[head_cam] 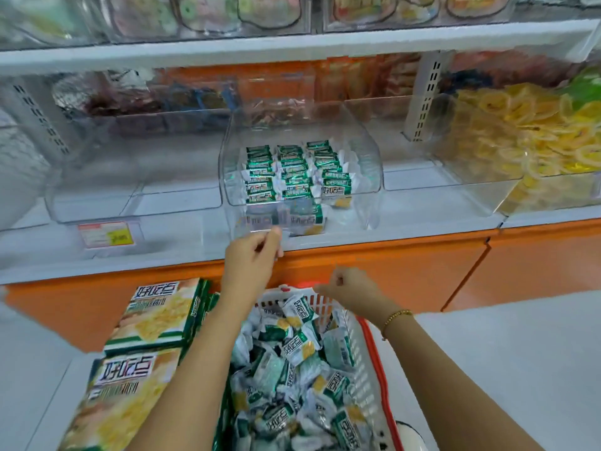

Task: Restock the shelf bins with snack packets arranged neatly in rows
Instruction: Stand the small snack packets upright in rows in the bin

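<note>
A clear bin [367, 148] stands on the middle shelf, with green and white snack packets [292, 170] laid in three rows inside. At the bin's front lip, my left hand [252, 258] has its fingers curled and pinches the clear edge. My right hand [346, 286] hovers as a curled fist over the far rim of a white and red basket [369, 353], with nothing visible in it. Several loose packets [292, 362] of the same snack fill the basket below both forearms.
Two printed snack boxes [153, 315] lie left of the basket. An empty clear bin [130, 200] with a price tag [107, 235] sits to the left, and a bin of yellow dried slices [520, 135] to the right. An orange cabinet front [406, 271] runs below the shelf.
</note>
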`<state>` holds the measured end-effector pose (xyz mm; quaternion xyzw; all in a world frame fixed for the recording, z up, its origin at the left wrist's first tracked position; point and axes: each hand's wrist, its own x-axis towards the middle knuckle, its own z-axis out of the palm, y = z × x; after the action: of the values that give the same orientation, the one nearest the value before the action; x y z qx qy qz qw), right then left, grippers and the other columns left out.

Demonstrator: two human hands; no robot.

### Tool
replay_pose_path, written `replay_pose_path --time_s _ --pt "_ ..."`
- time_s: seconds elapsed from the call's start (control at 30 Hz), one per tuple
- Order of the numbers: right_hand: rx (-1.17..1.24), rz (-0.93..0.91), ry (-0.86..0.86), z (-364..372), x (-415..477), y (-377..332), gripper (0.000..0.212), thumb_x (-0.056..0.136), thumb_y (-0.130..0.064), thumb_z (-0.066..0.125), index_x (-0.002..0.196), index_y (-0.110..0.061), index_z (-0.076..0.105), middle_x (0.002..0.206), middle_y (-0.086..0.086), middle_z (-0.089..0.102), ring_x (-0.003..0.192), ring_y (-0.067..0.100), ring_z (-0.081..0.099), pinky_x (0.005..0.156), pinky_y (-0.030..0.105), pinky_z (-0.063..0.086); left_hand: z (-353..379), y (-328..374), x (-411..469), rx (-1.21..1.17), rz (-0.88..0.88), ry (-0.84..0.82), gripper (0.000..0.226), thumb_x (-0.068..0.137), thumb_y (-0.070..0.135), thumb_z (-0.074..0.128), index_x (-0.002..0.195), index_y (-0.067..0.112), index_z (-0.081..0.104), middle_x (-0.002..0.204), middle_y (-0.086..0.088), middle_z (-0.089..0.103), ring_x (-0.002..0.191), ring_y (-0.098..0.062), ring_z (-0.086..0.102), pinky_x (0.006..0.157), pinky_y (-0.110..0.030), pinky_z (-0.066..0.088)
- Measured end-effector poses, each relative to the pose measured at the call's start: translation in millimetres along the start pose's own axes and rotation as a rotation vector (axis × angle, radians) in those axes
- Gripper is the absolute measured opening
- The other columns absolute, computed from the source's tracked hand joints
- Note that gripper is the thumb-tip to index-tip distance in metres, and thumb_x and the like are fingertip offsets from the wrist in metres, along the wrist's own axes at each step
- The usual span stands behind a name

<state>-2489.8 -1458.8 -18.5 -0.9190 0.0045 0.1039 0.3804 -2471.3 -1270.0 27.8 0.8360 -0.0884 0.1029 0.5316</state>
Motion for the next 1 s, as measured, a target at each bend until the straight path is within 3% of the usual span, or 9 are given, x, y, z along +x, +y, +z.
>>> replay_pose_path --time_s 0.1,0.2,0.3,0.43,0.57,0.67,0.83,0.93,1.0 --pt "-0.176 0.086 -0.137 39 -5 15 0.023 0.092 -0.03 0.058 0.079 -0.013 0.049 0.071 0.002 0.053 0.057 0.01 0.047 0.048 0.017 0.039 11 -59 -45 0.064 -0.213 -0.146 0.036 0.096 0.029 0.051 0.066 0.011 0.06 0.06 -0.004 0.054 0.055 -0.014 0.047 0.055 -0.026 0.034" --pt "-0.591 0.016 -0.158 76 -12 35 0.01 0.094 -0.023 0.046 0.093 -0.017 0.054 0.122 0.016 0.055 0.106 0.026 0.055 0.091 0.036 0.047 29 -109 -79 0.211 -0.388 -0.361 0.017 0.096 0.021 0.052 0.1 0.014 0.068 0.096 0.006 0.062 0.087 -0.009 0.056 0.076 -0.018 0.04" --pt "-0.874 0.01 -0.115 106 -15 60 0.064 0.09 -0.014 0.048 0.146 0.002 0.021 0.146 0.017 0.035 0.13 0.03 0.036 0.11 0.044 0.026 46 -144 -100 0.248 -0.446 -0.486 0.021 0.096 0.018 0.053 0.114 0.014 0.063 0.116 0.001 0.064 0.097 -0.007 0.055 0.081 -0.015 0.041" --pt "-0.859 0.011 -0.052 121 -16 74 0.088 0.084 -0.009 0.055 0.149 0.001 -0.003 0.144 0.016 0.041 0.131 0.036 0.033 0.106 0.042 0.034 62 -158 -98 0.323 -0.371 -0.499 0.029 0.094 0.016 0.054 0.123 0.013 0.056 0.122 -0.003 0.059 0.104 -0.013 0.057 0.09 -0.021 0.045" --pt "-0.954 0.005 -0.057 120 -14 73 0.068 0.087 -0.011 0.049 0.147 0.003 0.02 0.124 0.012 0.056 0.115 0.029 0.047 0.1 0.035 0.037 77 -163 -96 0.404 -0.295 -0.437 0.042 0.09 0.017 0.061 0.129 0.017 0.046 0.127 -0.002 0.049 0.118 -0.018 0.049 0.098 -0.027 0.041" --pt "-0.954 0.024 -0.177 113 -15 66 0.039 0.09 -0.017 0.054 0.126 -0.003 0.051 0.121 0.013 0.058 0.113 0.028 0.049 0.095 0.035 0.043 87 -165 -99 0.418 -0.316 -0.464 0.051 0.091 0.02 0.06 0.137 0.015 0.038 0.13 -0.009 0.049 0.119 -0.023 0.047 0.097 -0.031 0.041" --pt "-0.54 0.093 -0.191 76 -20 46 0.022 0.081 -0.008 0.062 0.103 -0.01 0.062 0.106 0.008 0.063 0.094 0.023 0.06 0.075 0.027 0.049 85 -164 -95 0.584 -0.316 -0.563 0.057 0.083 0.038 0.068 0.132 0.015 0.05 0.126 -0.011 0.051 0.119 -0.029 0.045 0.098 -0.035 0.039" --pt "-0.235 0.091 -0.14 46 -20 27 0.025 0.075 -0.003 0.07 0.096 -0.015 0.064 0.091 -0.002 0.06 0.079 0.013 0.055 0.058 0.018 0.043 76 -150 -94 0.505 -0.347 -0.547 0.053 0.079 0.047 0.07 0.12 0.015 0.06 0.115 -0.01 0.058 0.107 -0.026 0.054 0.085 -0.03 0.046" --pt "-0.088 0.047 -0.101 30 -20 13 0.031 0.074 0.002 0.071 0.099 -0.014 0.066 0.093 -0.003 0.061 0.083 0.015 0.057 0.065 0.023 0.049 69 -140 -92 0.392 -0.395 -0.489 0.044 0.08 0.048 0.069 0.105 0.013 0.06 0.101 -0.006 0.063 0.092 -0.022 0.06 0.065 -0.02 0.046"
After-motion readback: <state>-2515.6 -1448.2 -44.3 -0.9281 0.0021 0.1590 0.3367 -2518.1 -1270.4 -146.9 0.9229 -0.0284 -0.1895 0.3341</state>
